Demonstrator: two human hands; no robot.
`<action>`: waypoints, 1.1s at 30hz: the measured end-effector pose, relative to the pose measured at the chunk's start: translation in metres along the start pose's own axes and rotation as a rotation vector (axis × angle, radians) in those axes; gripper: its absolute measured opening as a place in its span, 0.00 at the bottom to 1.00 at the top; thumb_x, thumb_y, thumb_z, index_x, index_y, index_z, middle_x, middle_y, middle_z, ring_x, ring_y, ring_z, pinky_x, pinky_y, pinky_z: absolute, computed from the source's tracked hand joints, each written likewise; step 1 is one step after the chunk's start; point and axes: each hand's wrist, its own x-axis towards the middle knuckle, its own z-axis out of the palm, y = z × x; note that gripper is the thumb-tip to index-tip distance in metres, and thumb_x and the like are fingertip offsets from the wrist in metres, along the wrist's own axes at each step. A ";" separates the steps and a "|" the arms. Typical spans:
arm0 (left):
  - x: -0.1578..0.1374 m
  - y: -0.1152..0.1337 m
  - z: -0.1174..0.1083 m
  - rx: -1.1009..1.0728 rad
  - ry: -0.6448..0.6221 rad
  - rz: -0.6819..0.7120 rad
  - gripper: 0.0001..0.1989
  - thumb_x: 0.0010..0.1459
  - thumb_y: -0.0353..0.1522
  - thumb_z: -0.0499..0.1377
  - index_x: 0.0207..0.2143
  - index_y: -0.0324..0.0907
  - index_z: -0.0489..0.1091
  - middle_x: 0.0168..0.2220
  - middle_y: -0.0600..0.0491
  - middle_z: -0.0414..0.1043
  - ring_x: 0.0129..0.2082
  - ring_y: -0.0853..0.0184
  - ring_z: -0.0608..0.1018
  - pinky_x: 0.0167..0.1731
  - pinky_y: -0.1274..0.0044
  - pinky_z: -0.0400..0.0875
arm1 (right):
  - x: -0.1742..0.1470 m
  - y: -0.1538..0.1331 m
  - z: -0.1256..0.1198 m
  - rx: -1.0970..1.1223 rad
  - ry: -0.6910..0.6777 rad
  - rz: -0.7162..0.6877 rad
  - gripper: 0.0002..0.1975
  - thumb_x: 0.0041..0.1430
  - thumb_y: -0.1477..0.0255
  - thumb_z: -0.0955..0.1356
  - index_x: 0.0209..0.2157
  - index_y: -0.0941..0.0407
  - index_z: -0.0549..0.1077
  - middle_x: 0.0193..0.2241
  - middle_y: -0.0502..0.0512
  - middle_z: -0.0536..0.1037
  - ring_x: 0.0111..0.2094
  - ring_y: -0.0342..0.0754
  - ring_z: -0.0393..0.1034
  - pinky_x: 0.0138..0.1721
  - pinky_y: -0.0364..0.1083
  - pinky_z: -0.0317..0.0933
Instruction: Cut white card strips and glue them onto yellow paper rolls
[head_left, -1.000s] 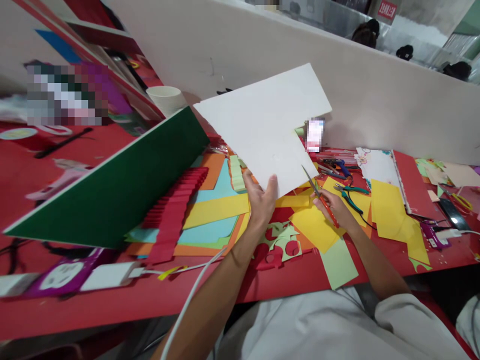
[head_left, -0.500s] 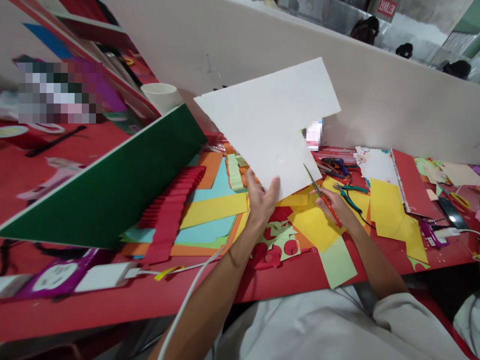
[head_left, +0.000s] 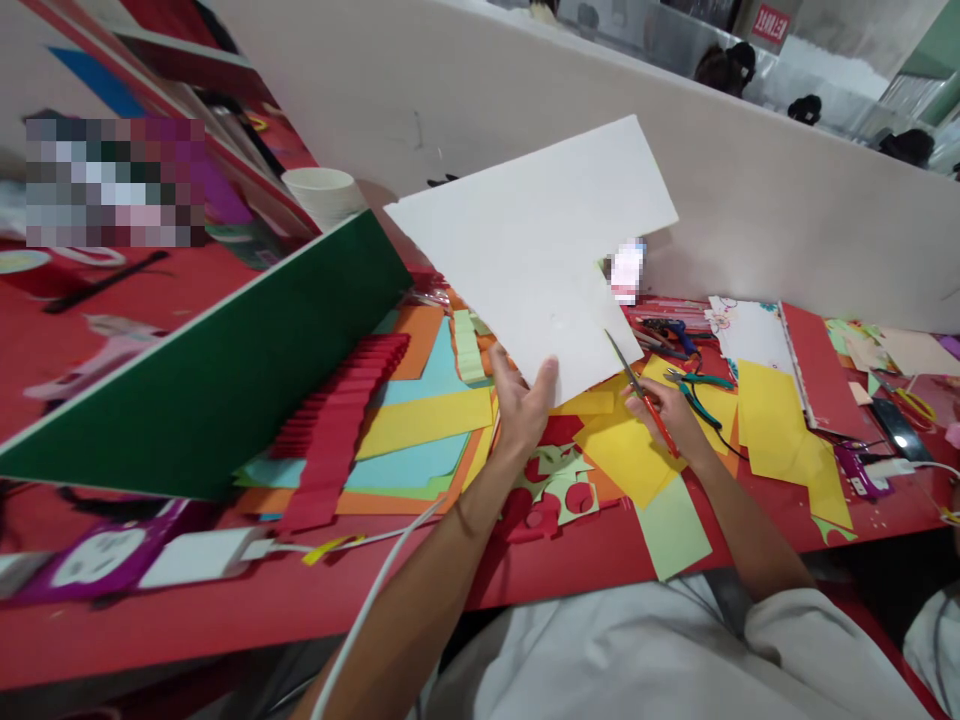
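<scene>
My left hand point(head_left: 523, 405) is closed on the lower edge of a large white board point(head_left: 547, 240), thumb on the near face and fingers behind. The board is tilted up above the table, with a notch cut out of its right side. My right hand point(head_left: 666, 415) grips a red-handled tool with a slim pointed metal blade point(head_left: 622, 355), which looks like scissors. Its tip lies over the board's lower right part; whether it touches the surface I cannot tell. Below the hands are yellow paper sheets point(head_left: 622, 450) and green and red scraps with round cut-outs point(head_left: 559, 490).
At left a green board point(head_left: 202, 370) leans in front of a white cup point(head_left: 322, 195). Pleated red paper point(head_left: 330, 430) lies on coloured sheets. Green-handled pliers point(head_left: 701, 390), a red-covered book point(head_left: 821, 370) and a phone point(head_left: 900, 428) are at right. A white cable point(head_left: 375, 590) crosses my left forearm. A partition point(head_left: 750, 170) stands behind.
The view has shifted very slightly. Both hands, the white board and the red-handled tool keep nearly the same places; the tool's tip stays over the board's lower right part.
</scene>
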 end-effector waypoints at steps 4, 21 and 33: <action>0.003 -0.013 -0.002 -0.099 0.014 -0.064 0.33 0.56 0.50 0.72 0.57 0.46 0.68 0.54 0.43 0.78 0.54 0.55 0.82 0.54 0.64 0.80 | 0.001 0.002 -0.009 -0.003 -0.053 -0.011 0.29 0.62 0.44 0.69 0.45 0.57 0.78 0.25 0.47 0.65 0.25 0.43 0.51 0.26 0.44 0.48; 0.002 -0.012 -0.008 0.015 -0.094 -0.152 0.29 0.55 0.47 0.73 0.50 0.37 0.76 0.49 0.39 0.83 0.45 0.52 0.86 0.45 0.62 0.85 | 0.000 -0.006 -0.016 -0.137 -0.117 -0.049 0.36 0.65 0.37 0.63 0.46 0.58 0.76 0.26 0.48 0.66 0.26 0.44 0.58 0.29 0.45 0.52; 0.001 -0.005 -0.008 0.055 -0.090 -0.215 0.32 0.54 0.51 0.72 0.50 0.36 0.76 0.51 0.37 0.82 0.46 0.50 0.85 0.45 0.60 0.85 | 0.003 0.004 -0.005 -0.129 -0.003 -0.080 0.30 0.67 0.43 0.64 0.38 0.58 0.76 0.24 0.49 0.67 0.25 0.44 0.57 0.28 0.45 0.49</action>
